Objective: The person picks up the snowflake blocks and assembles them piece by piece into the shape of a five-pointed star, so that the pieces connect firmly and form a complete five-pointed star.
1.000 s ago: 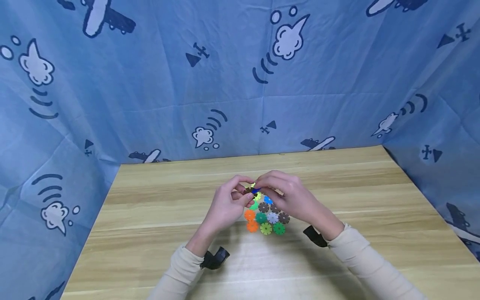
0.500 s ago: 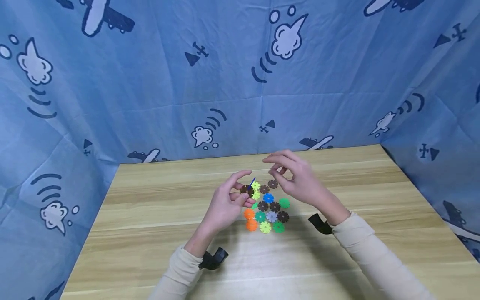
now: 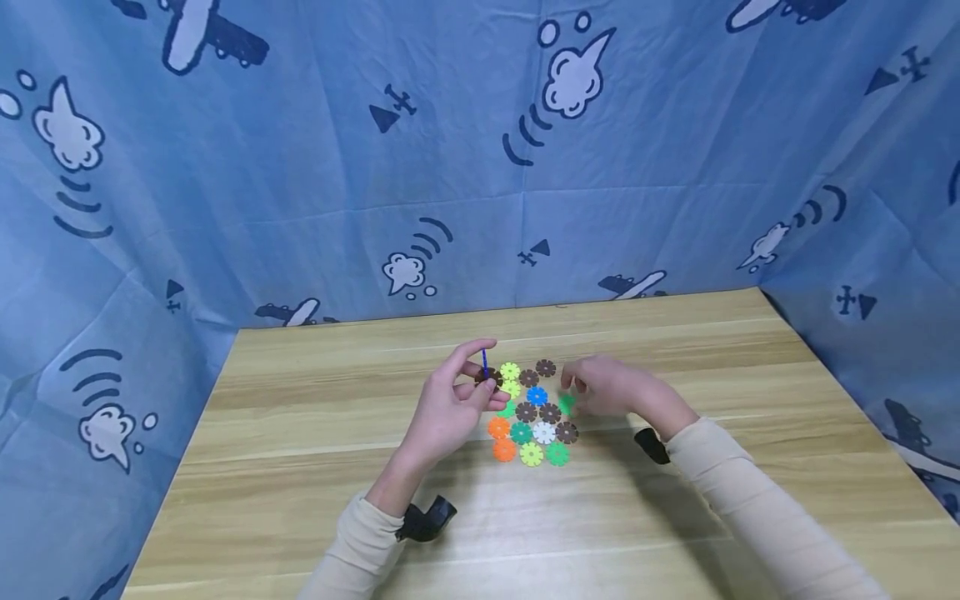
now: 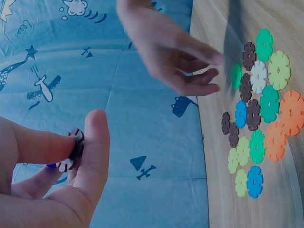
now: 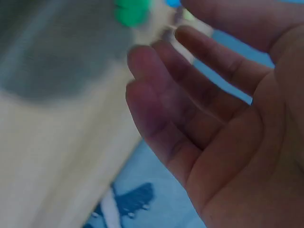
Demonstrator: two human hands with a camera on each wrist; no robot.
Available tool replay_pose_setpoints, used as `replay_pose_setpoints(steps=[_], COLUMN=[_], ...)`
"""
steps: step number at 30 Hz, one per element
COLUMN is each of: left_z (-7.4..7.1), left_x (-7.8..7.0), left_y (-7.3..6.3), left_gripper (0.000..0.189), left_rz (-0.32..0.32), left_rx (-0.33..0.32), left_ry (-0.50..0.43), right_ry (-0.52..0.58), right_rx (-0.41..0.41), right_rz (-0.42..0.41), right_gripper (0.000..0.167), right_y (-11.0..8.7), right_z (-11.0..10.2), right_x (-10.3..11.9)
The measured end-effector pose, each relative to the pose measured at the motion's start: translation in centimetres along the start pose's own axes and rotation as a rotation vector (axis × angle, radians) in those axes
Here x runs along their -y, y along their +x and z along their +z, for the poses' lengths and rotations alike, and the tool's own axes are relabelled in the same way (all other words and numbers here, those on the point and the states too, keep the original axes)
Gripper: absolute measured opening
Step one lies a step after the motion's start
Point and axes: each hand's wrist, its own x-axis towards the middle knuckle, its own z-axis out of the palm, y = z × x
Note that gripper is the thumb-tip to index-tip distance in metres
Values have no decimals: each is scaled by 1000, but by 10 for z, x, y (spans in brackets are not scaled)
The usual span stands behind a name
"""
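My left hand [image 3: 448,410] pinches a dark brown notched snowflake disc [image 3: 491,377] between thumb and fingers, raised above the table. A blue disc [image 3: 484,362], seen edge-on, stands up from the brown one and appears joined to it. In the left wrist view the fingers hide most of this pair. My right hand [image 3: 611,388], its fingers loosely bent and holding nothing, hovers by a green disc [image 3: 566,405] at the right side of the spread discs. The right wrist view has that palm [image 5: 251,142] bare, with a blurred green disc [image 5: 132,10] beyond the fingertips.
Several flat discs lie close together on the wooden table [image 3: 300,467], among them an orange disc [image 3: 504,450], a white disc [image 3: 543,432], a blue disc [image 3: 537,396] and a yellow disc [image 3: 510,371]. A blue patterned curtain [image 3: 465,150] hangs behind the table.
My right hand has let go of the blue disc, pulled away to the right, then lowered toward the green disc. My left hand has shifted slightly left, keeping the joined pair.
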Motion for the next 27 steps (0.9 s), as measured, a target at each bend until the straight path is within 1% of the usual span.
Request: replay_pose_setpoints(steps=[2,4,7,10,16,19,21,23,26,27], left_z=[0,0,-1,-1,0,1,1,2,3,3], left_x=[1,0,0,-1,-1,0,-1,-1,-1,-1], left_y=[0,0,-1,-1,-1,-2,-2,-3,-3,-3], left_gripper=[56,55,55,55,57,56,56,56,56,57], left_rz=[-3,-6,-10,-21,-35,-29,-20,-9,5,13], left_rx=[-3,-7,-10,4,31,35,36,34,22,20], left_ry=[-8,-7,-1,-13,-44,-54,-55,-46,-5,9], right_ry=[-3,-1,35,93,192,230,289,348,400,402], right_rx=[11,-10,-51,-86,-96,-121,-172,-255,-394,-440], right_rz=[16,25,29,31,34,-9,-52,-109,-200,-231], right_gripper=[34,34,32,29,25,21,17,15,19,21], right_y=[2,4,6,8,7,4,2,-1,-6,-9], right_z=[9,17,25,32,35,33,30,25,16,12], right_x=[-5,-10,-16,-22,-29,-28,-25,-19,-4,3])
